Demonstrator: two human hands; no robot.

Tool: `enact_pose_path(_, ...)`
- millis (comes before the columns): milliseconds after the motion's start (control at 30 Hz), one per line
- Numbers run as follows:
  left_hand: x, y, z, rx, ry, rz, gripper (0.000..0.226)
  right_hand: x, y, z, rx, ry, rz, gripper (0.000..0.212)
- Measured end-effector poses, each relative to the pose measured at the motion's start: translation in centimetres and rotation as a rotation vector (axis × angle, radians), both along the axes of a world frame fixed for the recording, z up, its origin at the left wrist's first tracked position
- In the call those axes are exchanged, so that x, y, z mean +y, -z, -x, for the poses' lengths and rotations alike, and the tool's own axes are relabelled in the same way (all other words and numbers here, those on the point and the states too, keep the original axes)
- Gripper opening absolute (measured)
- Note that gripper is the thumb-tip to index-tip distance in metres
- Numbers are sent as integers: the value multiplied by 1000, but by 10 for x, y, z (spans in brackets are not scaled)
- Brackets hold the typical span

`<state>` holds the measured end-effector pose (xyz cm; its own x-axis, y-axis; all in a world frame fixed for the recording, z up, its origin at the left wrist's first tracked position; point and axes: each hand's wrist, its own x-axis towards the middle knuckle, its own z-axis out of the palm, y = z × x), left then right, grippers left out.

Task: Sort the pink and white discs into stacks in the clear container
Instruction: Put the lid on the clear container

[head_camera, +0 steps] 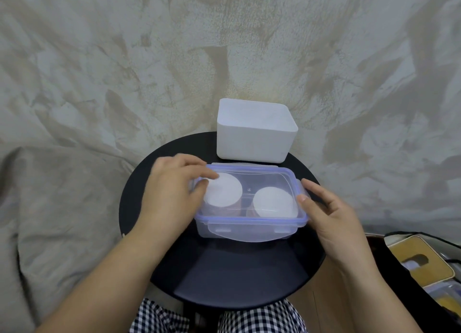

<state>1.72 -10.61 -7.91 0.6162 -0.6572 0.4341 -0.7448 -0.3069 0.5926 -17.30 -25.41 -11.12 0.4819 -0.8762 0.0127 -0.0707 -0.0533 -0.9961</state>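
**Lid on, clips to settle**

We see the container [202,229] in the middle of the round table [237,270], with its lid [264,180] lying on top. Through the lid two stacks of discs show side by side: one on the left [224,191], one on the right [273,201]. Both are white on top, and we cannot tell the colours lower down. No loose discs are in view, so we judge the sorting done and the closing step in hand.

The left hand [172,190] lies over the lid's left end, its fingers reaching onto the lid. It is blurred, and we cannot tell whether it grips the edge or only presses. The right hand [331,213] is loose and holds nothing; its thumb tip touches the right clip [303,190].

The front flap [249,234] seems splayed outward, so we take it as unlatched. Next, we would press the lid level and snap each clip down while steadying the opposite end. A white box [252,138] stands just behind.
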Motion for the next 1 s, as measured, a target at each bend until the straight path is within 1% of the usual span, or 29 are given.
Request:
enact_pose_path(33,-3,-2,1,-101,24,-35,35,0,-1,0,8,-4,12,26)
enact_pose_path(100,-10,-11,7,-209,87,-150,42,1,-3,-1,24,-11,38,25)
enact_pose_path(167,-17,-13,14,-236,129,-275,41,1,-5,-1,40,-21,64,25)
enact_pose_path(200,-19,-12,17,-236,144,-286,38,1,-5,-1,47,-25,77,25)
enact_pose_path(267,-19,-10,24,-276,168,-265,32,3,-5,-1,52,-26,101,25)
enact_pose_path(333,-16,0,25,-304,165,-225,33,7,-4,-2,78,5,171,25)
enact_pose_path(433,-12,10,25,-251,160,-202,35,15,-2,0,176,77,362,25)
enact_pose_path(500,-12,15,25,-225,144,-144,36,20,1,2,249,74,447,30)
enact_pose_path(533,-13,18,25,-223,137,-121,35,23,3,3,274,64,455,34)
enact_pose_path(600,-13,20,26,-194,137,-91,35,29,3,4,284,42,405,41)
enact_pose_path(667,-13,22,25,-179,143,-63,36,34,2,3,295,25,374,44)
enact_pose_path(1000,-13,26,24,-158,146,-39,37,31,1,5,302,-23,311,44)
